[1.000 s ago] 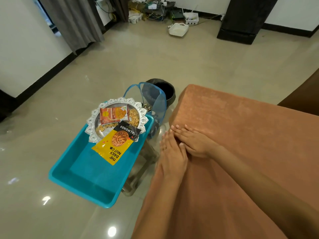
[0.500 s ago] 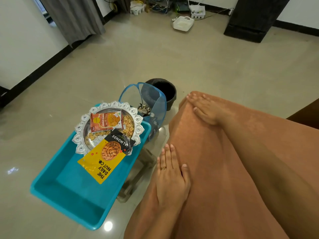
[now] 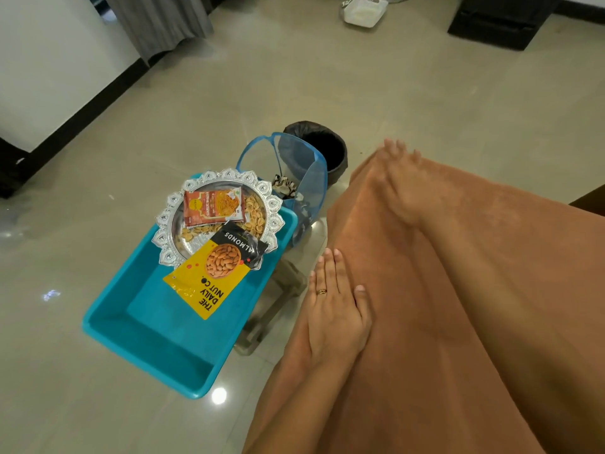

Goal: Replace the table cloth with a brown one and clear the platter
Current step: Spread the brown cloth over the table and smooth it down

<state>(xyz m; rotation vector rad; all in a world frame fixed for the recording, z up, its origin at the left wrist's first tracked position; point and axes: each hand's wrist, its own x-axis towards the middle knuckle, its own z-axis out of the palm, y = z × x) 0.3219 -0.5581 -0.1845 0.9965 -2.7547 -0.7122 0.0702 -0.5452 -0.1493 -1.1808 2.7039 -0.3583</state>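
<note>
A brown table cloth (image 3: pixel 474 290) covers the table at the right. My left hand (image 3: pixel 337 306) lies flat on its left edge, fingers together, a ring on one finger. My right hand (image 3: pixel 397 181) lies flat at the cloth's far left corner, blurred. Neither hand holds anything. The silver platter (image 3: pixel 167 221) rests on the far end of a teal tub (image 3: pixel 157 342) on the floor. On the platter lie an orange snack packet (image 3: pixel 212 208), loose nuts (image 3: pixel 257 217) and a yellow almond packet (image 3: pixel 216 273) that hangs over its near rim.
A blue mesh basket (image 3: pixel 304 168) with cloth inside stands between the tub and the table. Behind it is a black bin (image 3: pixel 330 145). A white basket (image 3: pixel 363 9) and a dark cabinet (image 3: pixel 501 18) stand far back. A grey curtain (image 3: pixel 160 21) hangs at the far left.
My right hand has slid away from the left hand, along the cloth to its far corner. My left hand has stayed flat on the near left edge. The camera has tilted down.
</note>
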